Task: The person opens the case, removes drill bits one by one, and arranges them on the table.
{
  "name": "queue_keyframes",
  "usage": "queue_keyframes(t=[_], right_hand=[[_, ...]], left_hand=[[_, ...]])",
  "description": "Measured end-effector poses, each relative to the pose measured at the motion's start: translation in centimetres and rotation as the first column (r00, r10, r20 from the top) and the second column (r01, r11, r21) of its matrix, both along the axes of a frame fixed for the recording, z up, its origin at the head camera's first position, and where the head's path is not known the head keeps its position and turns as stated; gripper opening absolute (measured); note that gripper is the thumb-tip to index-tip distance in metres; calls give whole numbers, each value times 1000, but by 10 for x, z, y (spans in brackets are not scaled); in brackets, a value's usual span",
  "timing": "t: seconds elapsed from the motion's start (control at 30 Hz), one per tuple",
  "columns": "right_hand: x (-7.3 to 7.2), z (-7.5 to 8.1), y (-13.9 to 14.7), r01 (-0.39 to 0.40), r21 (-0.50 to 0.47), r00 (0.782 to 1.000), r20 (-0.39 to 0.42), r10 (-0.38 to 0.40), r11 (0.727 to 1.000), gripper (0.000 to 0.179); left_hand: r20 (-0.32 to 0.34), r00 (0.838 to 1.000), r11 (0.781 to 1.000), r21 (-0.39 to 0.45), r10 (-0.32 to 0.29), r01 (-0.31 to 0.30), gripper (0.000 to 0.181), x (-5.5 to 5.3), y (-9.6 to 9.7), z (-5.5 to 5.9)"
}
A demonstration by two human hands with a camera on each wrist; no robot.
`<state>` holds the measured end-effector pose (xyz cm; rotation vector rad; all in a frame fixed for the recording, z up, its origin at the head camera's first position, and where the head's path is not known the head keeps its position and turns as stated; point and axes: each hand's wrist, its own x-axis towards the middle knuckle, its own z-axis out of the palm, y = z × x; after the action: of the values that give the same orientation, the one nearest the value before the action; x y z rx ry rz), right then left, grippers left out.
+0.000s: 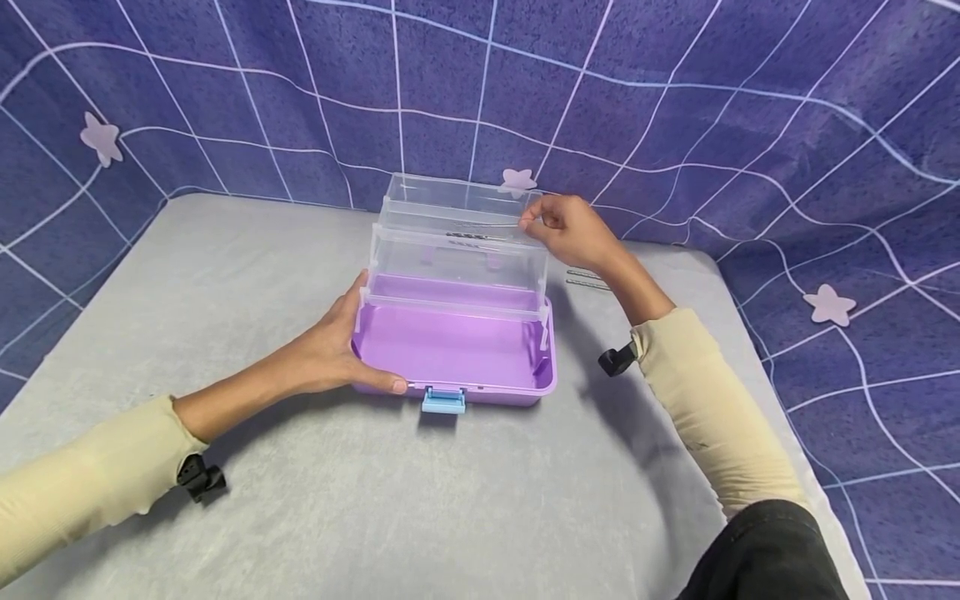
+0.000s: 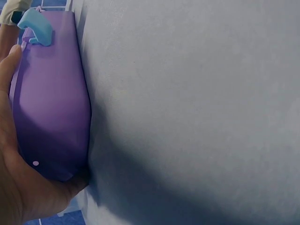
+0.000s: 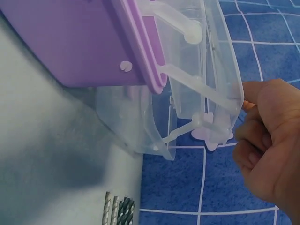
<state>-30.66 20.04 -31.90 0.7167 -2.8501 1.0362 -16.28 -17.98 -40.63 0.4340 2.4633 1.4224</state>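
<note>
A purple storage box (image 1: 450, 342) with a light-blue latch (image 1: 444, 400) stands unfolded, its clear tiered trays (image 1: 457, 267) raised at the back. My left hand (image 1: 322, 350) grips the box's front left corner, thumb along the front rim and fingers at the side wall. In the left wrist view this hand (image 2: 23, 183) spans the box's corner. Over the upper tray's right end, my right hand (image 1: 570, 233) pinches a thin silvery drill bit (image 1: 495, 224). Dark drill bits (image 1: 468, 237) lie in that tray. In the right wrist view the fingertips are partly hidden behind the tray's end wall.
Several more drill bits (image 3: 117, 208) lie on the grey-covered table (image 1: 450, 500), right of the box. A blue, white-lined curtain with stars (image 1: 828, 305) hangs behind. White hinge arms (image 3: 201, 86) link the trays at the side.
</note>
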Motion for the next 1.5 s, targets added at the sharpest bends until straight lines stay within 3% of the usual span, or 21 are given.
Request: queue_keyframes(t=[0.37,0.53,0.73,1.3,1.5], right_hand=[[10,-7,15,68,-238,998,24,-64,969,23],[12,-10,23,141,-318,990,31,-138,938,25],[17,-12,34,174,-407,984,46,-170,897,23],[27,-13,75,246,-529,966,65,-250,812,21],[30,-14,91,259,-581,960,70,-270,772,6]], left_hand=[[-19,1000,1000,25,-7,7,174,-1,0,0],[-12,1000,1000,27,6,-5,174,-2,1,-1],[-11,1000,1000,3,7,-7,176,-1,0,0],[-37,999,1000,-22,0,-1,174,1,0,1],[-42,999,1000,10,-3,4,172,0,0,0]])
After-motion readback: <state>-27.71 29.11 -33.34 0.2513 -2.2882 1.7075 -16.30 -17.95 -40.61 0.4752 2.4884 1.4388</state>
